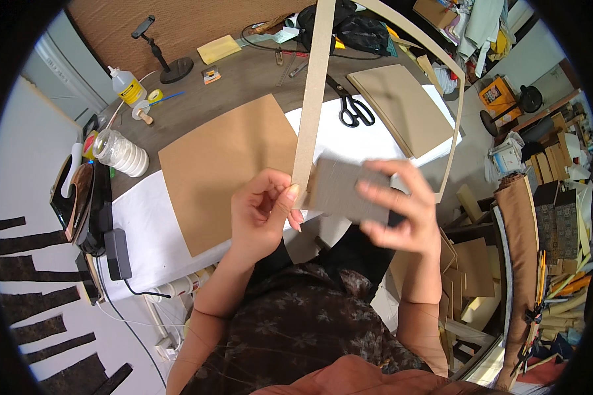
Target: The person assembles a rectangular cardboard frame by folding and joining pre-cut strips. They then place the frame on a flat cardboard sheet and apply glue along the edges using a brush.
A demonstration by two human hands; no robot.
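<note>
Left hand pinches long cardboard strip; right hand grips grey cardboard piece. Hands apart, above table, scissors far.

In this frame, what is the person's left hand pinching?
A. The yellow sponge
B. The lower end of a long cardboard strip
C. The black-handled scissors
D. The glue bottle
B: the left hand pinches the lower end of the long cardboard strip, while the scissors lie untouched on the table beyond it.
</note>
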